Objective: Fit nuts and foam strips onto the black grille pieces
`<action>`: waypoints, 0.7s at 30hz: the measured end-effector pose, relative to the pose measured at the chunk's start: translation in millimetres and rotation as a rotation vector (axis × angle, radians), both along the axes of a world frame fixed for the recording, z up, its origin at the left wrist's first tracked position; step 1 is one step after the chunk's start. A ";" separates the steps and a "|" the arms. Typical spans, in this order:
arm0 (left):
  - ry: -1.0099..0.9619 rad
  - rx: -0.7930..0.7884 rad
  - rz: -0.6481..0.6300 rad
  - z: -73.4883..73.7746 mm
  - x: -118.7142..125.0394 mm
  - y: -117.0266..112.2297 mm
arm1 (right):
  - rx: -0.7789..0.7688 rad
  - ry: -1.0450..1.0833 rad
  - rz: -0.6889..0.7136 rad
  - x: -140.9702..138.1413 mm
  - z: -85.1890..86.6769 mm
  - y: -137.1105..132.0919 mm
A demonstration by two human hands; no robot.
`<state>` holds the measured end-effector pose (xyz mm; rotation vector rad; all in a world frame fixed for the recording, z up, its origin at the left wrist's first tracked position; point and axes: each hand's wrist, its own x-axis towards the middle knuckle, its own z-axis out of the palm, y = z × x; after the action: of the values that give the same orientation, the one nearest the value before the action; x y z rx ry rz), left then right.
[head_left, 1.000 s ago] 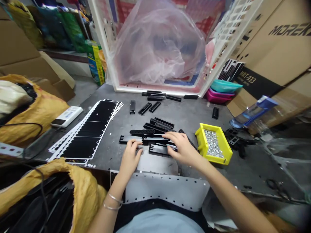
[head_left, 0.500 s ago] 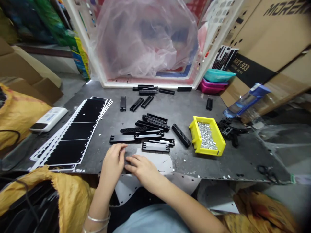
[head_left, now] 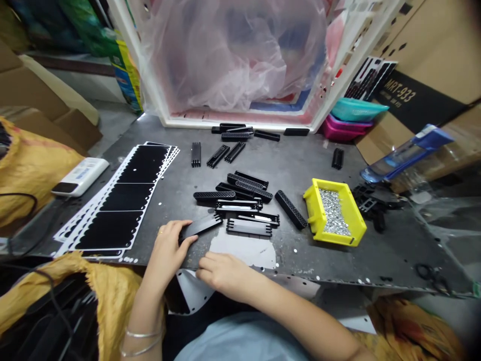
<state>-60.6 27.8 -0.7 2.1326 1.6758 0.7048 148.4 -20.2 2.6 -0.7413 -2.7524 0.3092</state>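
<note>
My left hand grips the near left end of a flat black plastic bar, thumb on the near side and fingers on the far side. The bar lies tilted, its toothed end pointing up and right toward a loose pile of similar bars. At the table's front edge, my right hand is closed with its fingers curled; whatever they hold, if anything, is hidden. Just beyond it lies a pale patch on the tabletop. One bar with notched ends rests at the patch's far edge.
A yellow bin of small metal parts stands right of the pile. Black sticker sheets and a white device are at left. A white crate bounds the back. Scissors and a blue-lidded bottle are at right.
My left hand has taken hold of the black bar's left end and turned it, raising its right end in view. My right hand has curled its fingers and drawn back slightly. The view has shifted.
</note>
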 end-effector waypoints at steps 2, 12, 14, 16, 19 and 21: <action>-0.053 -0.045 0.023 0.5 -4.1 -10.0 | -0.040 0.057 -0.060 24.0 2.3 -3.9; -0.264 -0.153 -0.108 9.7 17.8 -35.4 | 0.026 0.154 -0.784 175.8 10.1 -15.7; -0.278 -0.156 -0.227 11.0 30.3 -40.4 | -0.011 0.180 -0.749 159.5 8.2 -7.8; -0.261 -0.167 -0.307 11.7 37.2 -45.4 | -0.059 0.169 -0.733 142.1 6.2 1.0; -0.243 -0.145 -0.361 10.3 40.2 -51.4 | -0.106 0.158 -0.721 131.5 4.7 9.2; -0.248 -0.101 -0.391 7.0 44.2 -53.4 | -0.116 0.165 -0.680 134.2 5.1 10.4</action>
<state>-16.4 -25.6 6.3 2.1118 1.1003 0.7115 282.5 -9.7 7.7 -1.5326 -2.1766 0.3571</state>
